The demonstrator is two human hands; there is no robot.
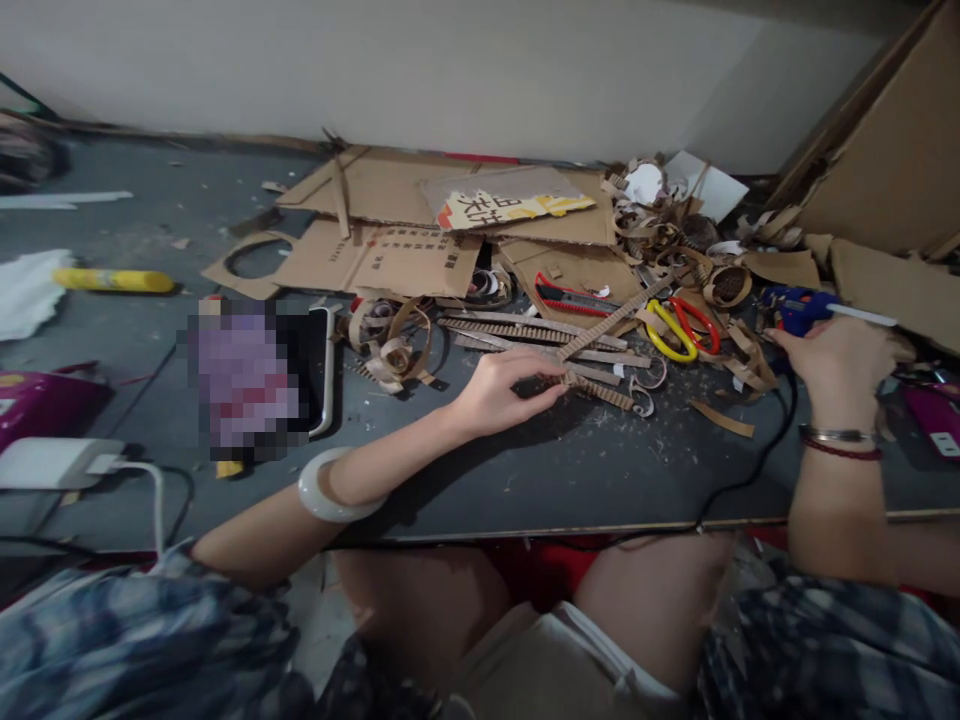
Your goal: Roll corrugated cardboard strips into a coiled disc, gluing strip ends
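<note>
We've got a dark grey workbench (600,490) littered with cardboard sheets (375,255), cut cardboard strips (525,335) and curled offcuts (390,345). Also on it: red utility knife (574,297), red-and-yellow scissors (679,330), yellow tube (112,281).

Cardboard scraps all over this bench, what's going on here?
A person sits at a dark workbench. Their left hand pinches a notched cardboard strip, while their right hand holds a blue hot glue gun, its black cord running over the bench edge. Nearby lie red-and-yellow-handled scissors, a red utility knife and heaped cardboard scraps.
</note>
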